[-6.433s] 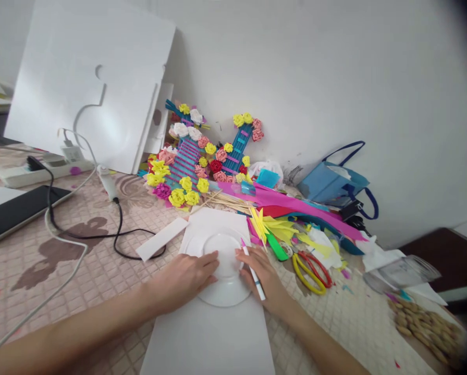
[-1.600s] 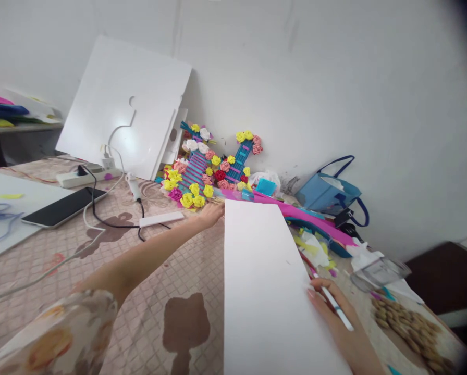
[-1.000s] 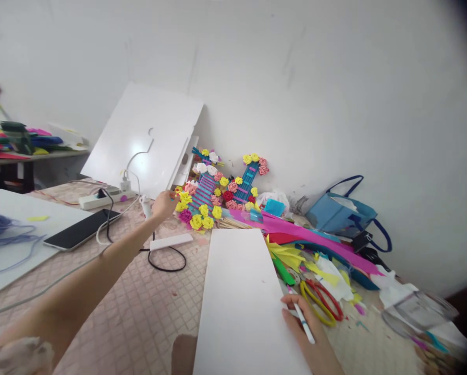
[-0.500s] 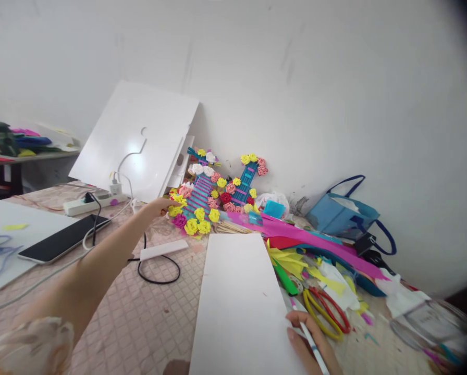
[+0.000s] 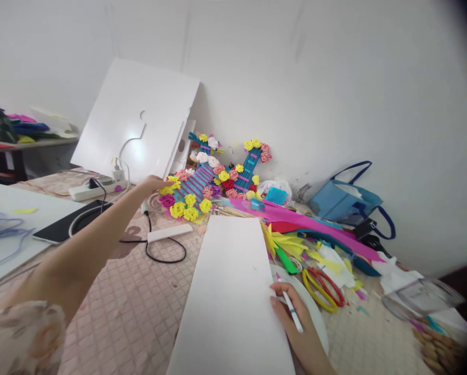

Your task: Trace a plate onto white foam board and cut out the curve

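My left hand (image 5: 155, 185) is stretched out to the back and closed on the left edge of a blue-and-purple striped piece trimmed with paper flowers (image 5: 197, 186). The piece leans at a slant, and its grip point is partly hidden by yellow flowers. Between thumb and fingers, my right hand (image 5: 290, 310) holds a slim white pen (image 5: 293, 312) with a pink tip pointing away from me. That hand rests at the right edge of a long white board (image 5: 231, 297), which lies flat before me. A second striped, flowered piece (image 5: 249, 172) leans against the wall.
Scissors with red and yellow handles (image 5: 323, 289), a green tool (image 5: 286, 260) and yellow paper (image 5: 292, 245) lie right of the board. A blue bag (image 5: 341, 200) stands behind. On the left are a power strip (image 5: 96, 188), cables, a black tablet-like device (image 5: 67, 224) and a leaning white panel (image 5: 139, 114).
The flowered piece in my left hand has tilted, its lower end swinging left. My right hand with the pen shows further left and higher. The whole view has shifted a little.
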Demonstrator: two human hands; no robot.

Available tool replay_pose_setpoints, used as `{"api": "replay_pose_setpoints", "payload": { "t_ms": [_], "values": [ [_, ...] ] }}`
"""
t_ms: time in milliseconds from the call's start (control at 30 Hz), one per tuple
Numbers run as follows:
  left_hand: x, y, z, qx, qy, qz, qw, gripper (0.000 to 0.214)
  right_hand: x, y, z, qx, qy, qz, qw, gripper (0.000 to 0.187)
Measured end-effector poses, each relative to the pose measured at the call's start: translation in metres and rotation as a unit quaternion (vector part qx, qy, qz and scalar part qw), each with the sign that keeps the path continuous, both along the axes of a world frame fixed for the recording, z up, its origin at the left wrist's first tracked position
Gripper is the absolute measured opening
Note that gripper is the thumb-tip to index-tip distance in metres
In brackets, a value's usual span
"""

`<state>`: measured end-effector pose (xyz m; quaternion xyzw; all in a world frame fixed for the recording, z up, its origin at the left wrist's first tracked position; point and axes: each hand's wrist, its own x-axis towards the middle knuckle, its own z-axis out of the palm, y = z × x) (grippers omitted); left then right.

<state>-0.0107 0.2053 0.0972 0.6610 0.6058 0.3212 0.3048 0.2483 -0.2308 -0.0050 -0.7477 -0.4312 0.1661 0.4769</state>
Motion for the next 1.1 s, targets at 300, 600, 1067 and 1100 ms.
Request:
{"api": "replay_pose_setpoints", "payload": {
  "t_ms": [300, 600, 1067, 1100],
  "values": [
    [0.032, -0.146, -0.027, 0.209, 0.139, -0.182, 0.951, 0.023, 0.006, 0.008, 0.012, -0.009, -0.076, 0.044, 0.996, 0.024],
    [0.023, -0.315, -0.076, 0.239, 0.161, -0.537, 0.793, 0.031, 0.037, -0.044, 0.002, -0.036, -0.226, 0.034, 0.973, 0.031],
    [-0.004, -0.340, -0.101, 0.220, 0.207, -0.529, 0.793, 0.058, 0.057, -0.077, 0.000, -0.177, -0.286, 0.222, 0.915, 0.072],
    [-0.005, -0.340, -0.102, 0.216, 0.204, -0.529, 0.795, 0.055, 0.057, -0.077, 0.000, -0.177, -0.284, 0.227, 0.915, 0.072]
  ]
}}
